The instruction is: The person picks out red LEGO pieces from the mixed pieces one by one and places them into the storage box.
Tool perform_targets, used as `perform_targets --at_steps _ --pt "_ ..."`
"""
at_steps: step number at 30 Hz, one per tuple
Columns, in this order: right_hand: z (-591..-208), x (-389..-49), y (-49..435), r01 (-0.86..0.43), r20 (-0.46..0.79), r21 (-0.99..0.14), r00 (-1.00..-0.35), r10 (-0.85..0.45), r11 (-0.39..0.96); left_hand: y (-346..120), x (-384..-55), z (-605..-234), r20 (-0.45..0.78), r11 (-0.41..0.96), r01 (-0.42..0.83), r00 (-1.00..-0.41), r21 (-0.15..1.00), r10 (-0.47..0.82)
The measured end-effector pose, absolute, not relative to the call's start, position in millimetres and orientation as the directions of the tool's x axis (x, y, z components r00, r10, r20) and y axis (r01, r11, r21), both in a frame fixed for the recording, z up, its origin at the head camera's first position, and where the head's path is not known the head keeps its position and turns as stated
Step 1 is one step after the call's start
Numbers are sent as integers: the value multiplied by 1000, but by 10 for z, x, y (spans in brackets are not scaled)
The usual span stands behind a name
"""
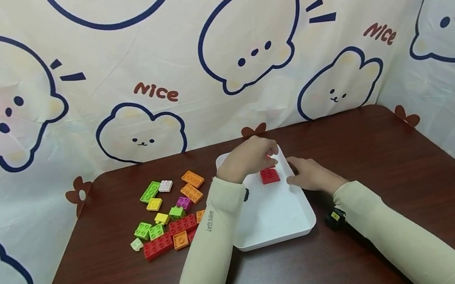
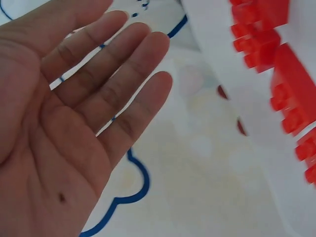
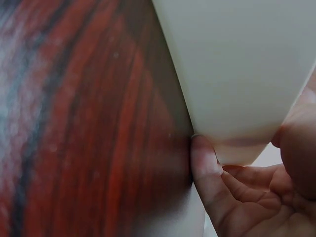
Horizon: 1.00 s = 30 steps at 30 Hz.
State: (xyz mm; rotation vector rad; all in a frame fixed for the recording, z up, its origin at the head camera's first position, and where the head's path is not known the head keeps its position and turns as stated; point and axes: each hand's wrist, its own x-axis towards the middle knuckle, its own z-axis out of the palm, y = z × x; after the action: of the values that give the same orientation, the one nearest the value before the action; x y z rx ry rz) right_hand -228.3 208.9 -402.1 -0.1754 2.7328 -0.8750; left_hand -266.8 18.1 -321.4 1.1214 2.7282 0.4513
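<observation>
Pale cloth [image 1: 181,54] hanging behind a brown table [image 1: 345,142].
Navy-outlined cartoon figures [image 1: 251,27] are covering the cloth; light is glinting off the table.

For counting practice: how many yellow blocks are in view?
2 in the head view: upper yellow block and lower yellow block, both left of the tray. The left sleeve may hide others.

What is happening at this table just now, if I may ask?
A person's right hand grips the right edge of a white rectangular plastic tray on a dark brown wood-grain table. Their left hand is over the tray's far part, with no brick visible in its grip, near studded red plastic bricks inside. More toy bricks, in green, yellow, orange, red, purple and white, lie to the tray's left.
</observation>
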Motion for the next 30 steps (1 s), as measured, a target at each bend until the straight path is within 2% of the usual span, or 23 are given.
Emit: perform_targets --at_steps 7,13,22,30 --pt "-3986 -2289 2069 -40 -202 -586 -960 -194 809 62 -2561 -2965 52 662 683 -707 309 705" --pt "-4006 -2264 2069 -29 -206 -587 -961 -183 809 -67 -2432 -2812 94 693 673 -731 256 675" --pt "-4022 -2263 2073 -34 -194 -588 -964 -181 808 -212 -2153 -2547 209 667 711 -703 220 680" --pt "-4033 -2264 2063 -12 -207 -587 -964 -165 810 -427 -1941 -2361 265 654 706 -709 272 654"
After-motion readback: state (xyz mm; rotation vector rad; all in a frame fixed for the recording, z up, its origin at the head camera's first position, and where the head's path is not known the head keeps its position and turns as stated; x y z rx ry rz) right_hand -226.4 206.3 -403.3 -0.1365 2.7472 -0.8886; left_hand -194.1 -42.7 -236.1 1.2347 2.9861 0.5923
